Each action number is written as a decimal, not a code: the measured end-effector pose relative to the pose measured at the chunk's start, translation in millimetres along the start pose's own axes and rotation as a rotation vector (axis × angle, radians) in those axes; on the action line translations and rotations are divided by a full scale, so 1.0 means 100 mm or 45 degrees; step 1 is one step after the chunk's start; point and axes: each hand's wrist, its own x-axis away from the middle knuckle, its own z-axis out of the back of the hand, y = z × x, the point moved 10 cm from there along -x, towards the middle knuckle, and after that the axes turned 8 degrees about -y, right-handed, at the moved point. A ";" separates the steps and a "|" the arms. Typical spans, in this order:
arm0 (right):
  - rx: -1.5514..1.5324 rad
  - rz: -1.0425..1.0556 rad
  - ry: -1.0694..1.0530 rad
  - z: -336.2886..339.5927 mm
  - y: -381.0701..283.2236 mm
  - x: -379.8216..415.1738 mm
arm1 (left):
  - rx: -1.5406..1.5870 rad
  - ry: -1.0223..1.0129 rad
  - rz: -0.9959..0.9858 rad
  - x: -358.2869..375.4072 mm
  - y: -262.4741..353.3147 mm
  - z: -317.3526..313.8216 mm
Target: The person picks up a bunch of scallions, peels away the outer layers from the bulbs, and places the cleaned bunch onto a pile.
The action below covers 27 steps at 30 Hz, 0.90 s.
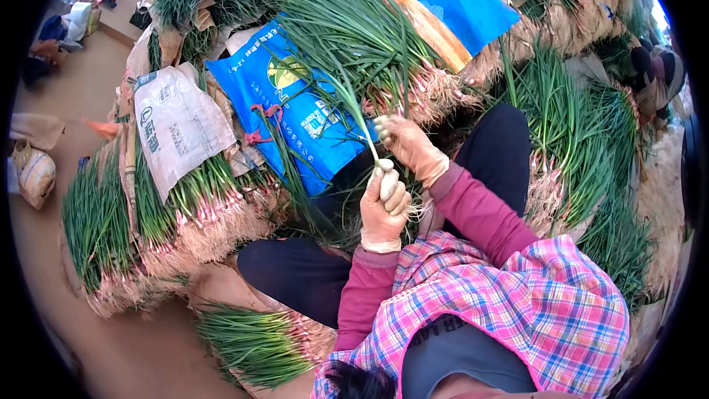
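While rooted green bundles [100, 214] are lying at the left, a pale sack [179, 122] is covering part of them and a blue sack [292, 133] is spreading just to its right. Near the middle, the left hand [384, 207] is gripping a thin green stalk [364, 128], which is slanting upward across a leafy pile [365, 26]. Just beside it, the right hand [411, 149] is showing partly curled fingers; whether they are touching the stalk, I cannot tell. Farther right, more bundles [546, 114] are lying.
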 end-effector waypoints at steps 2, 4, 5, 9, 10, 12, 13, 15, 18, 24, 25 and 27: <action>1.210 -0.230 -0.113 -0.06 0.07 0.12 | -0.170 -0.021 -0.162 0.06 0.18 -0.13; 2.208 0.833 0.451 -0.31 -0.78 0.31 | -0.424 0.075 -0.283 0.13 0.49 -0.06; 2.355 0.905 0.618 -0.29 -0.98 0.27 | -0.494 0.122 -0.322 0.16 0.56 -0.02; 3.112 0.466 0.478 -0.31 -0.14 0.15 | -0.530 0.186 -0.337 0.24 0.58 0.03; 2.625 -0.324 -0.602 -0.11 0.97 0.31 | -0.537 0.194 -0.347 0.19 0.60 0.04; 2.348 -0.198 -0.653 -0.40 0.64 0.61 | -0.590 0.181 -0.387 0.24 0.67 0.00; 2.073 -0.075 -0.694 -0.56 0.47 0.71 | -0.611 0.164 -0.417 0.26 0.72 -0.01; 2.272 0.447 0.644 -0.22 -1.31 0.33 | -0.598 0.190 -0.421 0.28 0.70 -0.01; 2.521 0.239 0.688 0.52 -1.89 -0.22 | -0.687 0.216 -0.357 0.19 0.60 0.03; 2.124 0.638 0.523 -0.34 -1.26 0.64 | -1.258 0.615 -0.195 0.04 0.53 0.19; 2.089 0.591 0.525 -0.31 -1.22 0.65 | -1.214 0.593 -0.186 0.03 0.53 0.26; 1.752 0.119 0.121 -0.37 -0.31 0.90 | -1.077 0.434 -0.130 -0.09 0.42 0.73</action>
